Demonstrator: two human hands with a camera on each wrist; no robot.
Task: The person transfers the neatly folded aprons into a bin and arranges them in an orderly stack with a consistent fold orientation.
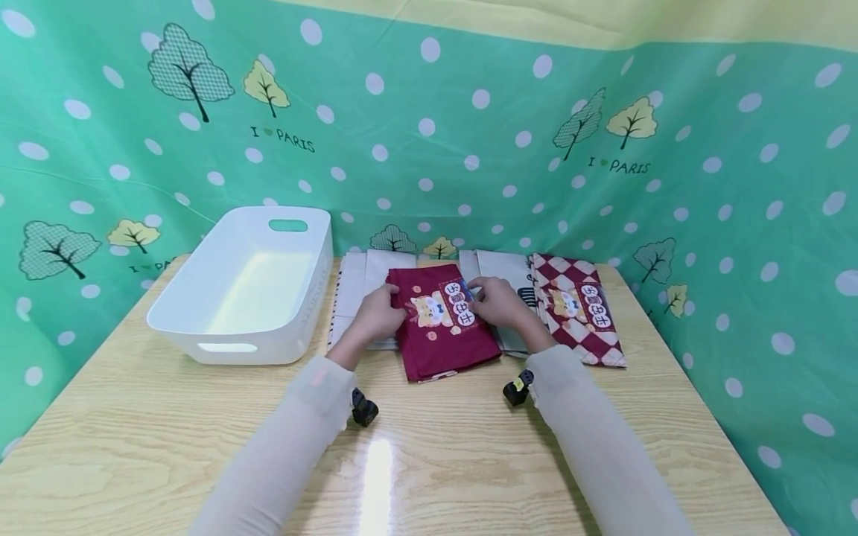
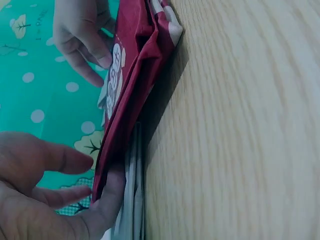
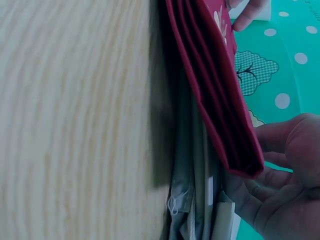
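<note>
A folded dark red cloth with a cartoon animal and a white-lettered patch lies tilted over two pale folded cloths. My left hand holds its left edge; in the left wrist view, a finger of the left hand goes beneath the cloth while the thumb is at the upper side. Along the opposite edge my right hand holds it, thumb by the patch. The right wrist view shows the stacked layers of the red cloth, with the right hand's fingers partly hidden beneath.
One pale folded cloth lies to the left and another pale cloth to the right. A red-and-cream checked cloth is farther right. A white plastic basket stands at the left of the wooden table, before a green dotted curtain.
</note>
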